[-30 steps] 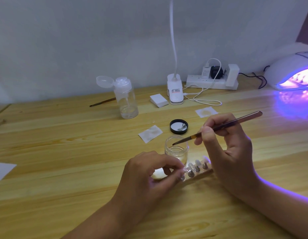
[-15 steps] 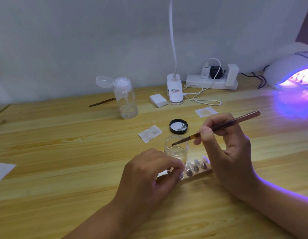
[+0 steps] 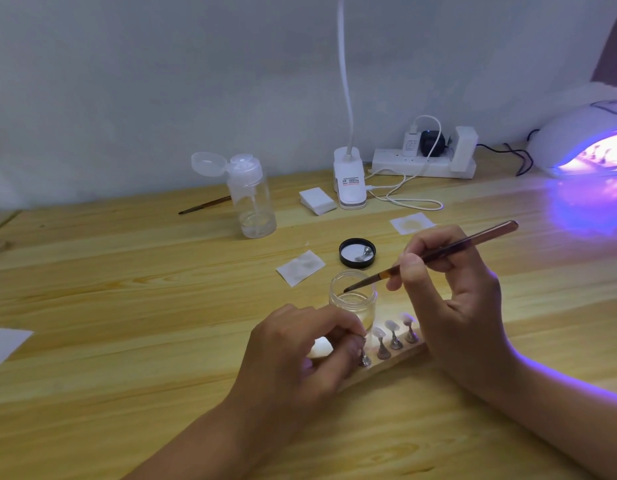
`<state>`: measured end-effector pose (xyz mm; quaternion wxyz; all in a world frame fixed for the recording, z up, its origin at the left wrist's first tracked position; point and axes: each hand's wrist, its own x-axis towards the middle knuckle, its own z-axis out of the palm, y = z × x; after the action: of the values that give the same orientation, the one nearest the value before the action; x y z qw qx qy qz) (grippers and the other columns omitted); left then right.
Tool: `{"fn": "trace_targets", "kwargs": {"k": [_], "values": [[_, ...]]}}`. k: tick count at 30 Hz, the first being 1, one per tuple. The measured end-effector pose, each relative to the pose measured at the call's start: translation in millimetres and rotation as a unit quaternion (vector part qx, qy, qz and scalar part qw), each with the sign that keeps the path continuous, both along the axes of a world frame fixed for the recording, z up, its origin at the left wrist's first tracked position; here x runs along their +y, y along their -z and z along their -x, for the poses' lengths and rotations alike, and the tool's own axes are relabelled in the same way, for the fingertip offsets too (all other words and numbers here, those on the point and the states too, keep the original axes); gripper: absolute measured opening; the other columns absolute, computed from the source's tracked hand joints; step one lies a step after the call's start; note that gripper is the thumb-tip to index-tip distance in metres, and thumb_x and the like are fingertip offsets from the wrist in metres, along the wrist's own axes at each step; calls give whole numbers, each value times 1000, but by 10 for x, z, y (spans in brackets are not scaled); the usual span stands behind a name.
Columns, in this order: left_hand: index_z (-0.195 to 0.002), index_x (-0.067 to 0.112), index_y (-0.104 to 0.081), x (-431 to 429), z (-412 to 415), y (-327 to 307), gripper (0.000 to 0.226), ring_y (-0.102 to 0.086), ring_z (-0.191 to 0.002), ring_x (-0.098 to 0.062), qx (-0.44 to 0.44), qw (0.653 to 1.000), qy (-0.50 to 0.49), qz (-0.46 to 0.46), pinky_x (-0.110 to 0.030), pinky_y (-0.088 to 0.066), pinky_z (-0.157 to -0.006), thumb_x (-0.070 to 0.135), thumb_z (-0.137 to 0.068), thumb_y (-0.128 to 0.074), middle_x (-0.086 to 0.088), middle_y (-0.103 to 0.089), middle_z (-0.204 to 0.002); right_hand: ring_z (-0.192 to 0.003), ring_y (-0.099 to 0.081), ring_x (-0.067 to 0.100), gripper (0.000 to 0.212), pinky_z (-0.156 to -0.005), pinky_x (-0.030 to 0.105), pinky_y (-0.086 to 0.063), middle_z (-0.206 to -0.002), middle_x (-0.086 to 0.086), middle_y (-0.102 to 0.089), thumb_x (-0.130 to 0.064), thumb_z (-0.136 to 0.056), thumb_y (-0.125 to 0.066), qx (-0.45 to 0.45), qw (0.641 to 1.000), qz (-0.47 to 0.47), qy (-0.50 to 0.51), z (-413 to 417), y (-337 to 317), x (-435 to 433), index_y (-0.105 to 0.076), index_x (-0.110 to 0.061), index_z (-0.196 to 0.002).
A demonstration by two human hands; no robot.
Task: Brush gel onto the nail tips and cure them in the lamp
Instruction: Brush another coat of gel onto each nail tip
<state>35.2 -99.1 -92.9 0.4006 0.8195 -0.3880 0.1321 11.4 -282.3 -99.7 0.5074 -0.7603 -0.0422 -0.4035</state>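
- So, right hand (image 3: 463,306) pinches the brush (image 3: 438,252) in its fingers, bristles over the open gel jar (image 3: 352,301).
- Left hand (image 3: 300,355) fingers pinch the leftmost stand (image 3: 364,359) on the wooden strip (image 3: 400,358), toward the counter (image 3: 127,306) near edge; three nail tips (image 3: 392,325) stand beside it.
- Lamp (image 3: 577,133) glows purple at the far right corner.

Right grip (image 3: 452,292): I pinch the slim brown-handled brush (image 3: 456,249), its bristle tip over the mouth of the small clear glass jar (image 3: 352,303).
Left grip (image 3: 300,348): my fingertips pinch the top of the leftmost small metal stand (image 3: 364,359) on the pale wooden strip (image 3: 404,354).
Whitish nail tips (image 3: 392,324): three upright on stands, just beside my fingers.
White domed curing lamp (image 3: 577,133): glowing violet at the far right of the wooden desk (image 3: 127,306).
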Motion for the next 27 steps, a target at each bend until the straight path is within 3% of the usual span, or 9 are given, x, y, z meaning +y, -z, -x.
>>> {"fn": "trace_targets", "kwargs": {"k": [6,11,16,21,24,27], "values": [[-82,24,-69,4,-4,2,5,-60,-70,-4,-30,999,13,-5,-26,-44,-66,27,-81,-64,14,-66,-73,-89,-63,38,3,-81,51,-51,-81,-9,-64,-36,-89,-54,2,1000,1,3,-1,13,-10,-53,-38,-87],[-80,17,-71,7,-13,5,8,-62,-81,-13,-90,996,15,0,-34,-50,-69,21,-83,-65,10,-67,-86,-90,-68,28,5,-84,39,-52,-84,-4,-67,-29,-93,-55,-34,999,6,-8,6,-29,-15,-57,-33,-91],[-82,13,-72,19,-20,32,6,-62,-77,-21,-194,979,10,-54,-34,-50,-64,15,-86,-67,4,-69,-88,-101,-59,9,10,-92,37,-41,-96,-13,-66,-28,-91,-58,-44,986,161,30,-5,-71,-114,-64,-33,-98],[-83,11,-72,39,-4,9,6,-64,-74,-25,-279,954,11,-107,-34,-47,-59,9,-86,-68,0,-70,-86,-97,-60,18,15,-89,40,-41,-94,-10,-71,-20,-91,-68,-40,959,281,-2,-72,-97,-205,-76,-14,-102],[-84,10,-72,48,-2,-9,11,-62,-73,-26,-290,949,16,-122,-34,-45,-59,9,-88,-63,-1,-70,-85,-105,-60,18,21,-94,40,-42,-99,-10,-71,-17,-90,-68,11,944,327,-38,-107,-114,-239,-75,-16,-109],[-85,10,-73,63,-5,-5,8,-60,-71,-26,-297,947,21,-120,-33,-46,-60,9,-87,-65,-2,-69,-84,-113,-55,13,28,-100,36,-41,-107,-13,-69,-29,-95,-61,42,943,325,-55,-145,-118,-266,-72,-18,-118]]}}
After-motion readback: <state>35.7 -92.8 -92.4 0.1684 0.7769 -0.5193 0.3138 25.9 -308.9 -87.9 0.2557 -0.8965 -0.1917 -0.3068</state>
